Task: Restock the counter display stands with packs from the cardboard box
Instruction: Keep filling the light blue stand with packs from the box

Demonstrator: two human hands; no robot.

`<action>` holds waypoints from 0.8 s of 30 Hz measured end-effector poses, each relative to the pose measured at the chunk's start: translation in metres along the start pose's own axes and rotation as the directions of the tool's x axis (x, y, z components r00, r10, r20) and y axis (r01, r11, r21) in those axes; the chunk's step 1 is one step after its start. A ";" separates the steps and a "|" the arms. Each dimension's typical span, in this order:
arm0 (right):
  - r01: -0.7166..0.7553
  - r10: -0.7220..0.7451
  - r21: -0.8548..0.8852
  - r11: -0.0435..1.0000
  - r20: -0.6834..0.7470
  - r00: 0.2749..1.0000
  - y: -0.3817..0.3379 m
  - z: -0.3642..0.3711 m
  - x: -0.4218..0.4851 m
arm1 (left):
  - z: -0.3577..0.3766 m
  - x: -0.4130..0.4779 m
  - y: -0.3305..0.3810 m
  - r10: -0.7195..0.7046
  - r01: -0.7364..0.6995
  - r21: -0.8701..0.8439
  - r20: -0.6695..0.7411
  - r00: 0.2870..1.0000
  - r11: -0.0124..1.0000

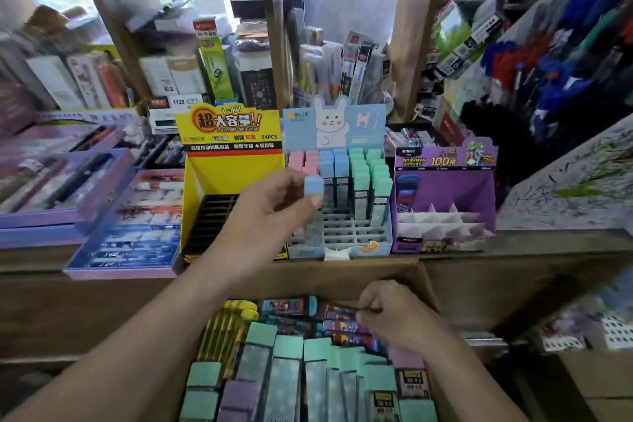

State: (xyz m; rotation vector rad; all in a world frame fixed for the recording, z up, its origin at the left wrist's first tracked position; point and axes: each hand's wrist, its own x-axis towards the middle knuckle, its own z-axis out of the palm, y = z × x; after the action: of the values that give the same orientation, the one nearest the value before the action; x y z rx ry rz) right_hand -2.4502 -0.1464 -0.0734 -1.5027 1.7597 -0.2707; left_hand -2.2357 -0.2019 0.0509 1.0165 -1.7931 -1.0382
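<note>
Boxed mint-capped packs (287, 353) lie nearest; right grip (394, 315) pinches a dark pack (337, 310), left grip (274, 209) holds a blue-capped pack (314, 187).

My left hand (274, 212) held a blue-capped pack (314, 186); my right hand (390, 315) pinched a dark pack (337, 309) with red-and-blue print. The rabbit stand (334, 123) was light blue and white. A yellow stand (233, 161) stood at its nine o'clock, a purple stand (445, 181) at three.

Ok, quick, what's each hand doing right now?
Left hand: holding a blue-capped pack.
Right hand: pinching a dark pack in the cardboard box.
</note>
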 end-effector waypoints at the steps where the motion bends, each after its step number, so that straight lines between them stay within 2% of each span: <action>1: 0.001 -0.001 0.006 1.000 0.000 1.000 0.000 0.000 -0.001 | 0.001 0.010 0.004 0.027 -0.027 0.030 0.015 1.000 0.999; 9: 0.017 -0.018 0.050 0.999 0.002 1.000 -0.001 -0.002 -0.005 | 0.008 0.073 0.014 0.099 -0.104 0.272 0.030 0.995 0.957; 17: 0.052 -0.052 0.095 0.994 0.003 0.999 0.001 -0.002 -0.007 | 0.012 0.096 0.010 0.110 -0.189 0.666 0.158 0.981 0.721; 19: 0.064 -0.065 0.089 0.994 0.003 0.998 0.002 -0.003 -0.007 | 0.010 0.098 0.008 0.111 -0.189 0.694 0.155 0.982 0.695; 24: 0.077 -0.077 0.086 0.993 0.007 0.997 0.002 -0.004 -0.005 | 0.009 0.100 0.003 0.105 -0.162 0.689 0.125 0.987 0.706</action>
State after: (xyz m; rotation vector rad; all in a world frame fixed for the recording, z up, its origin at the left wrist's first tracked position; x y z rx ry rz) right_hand -2.4548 -0.1421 -0.0698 -1.5096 1.6637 -0.3725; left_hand -2.2797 -0.2893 0.0748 1.2606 -2.3587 -0.2711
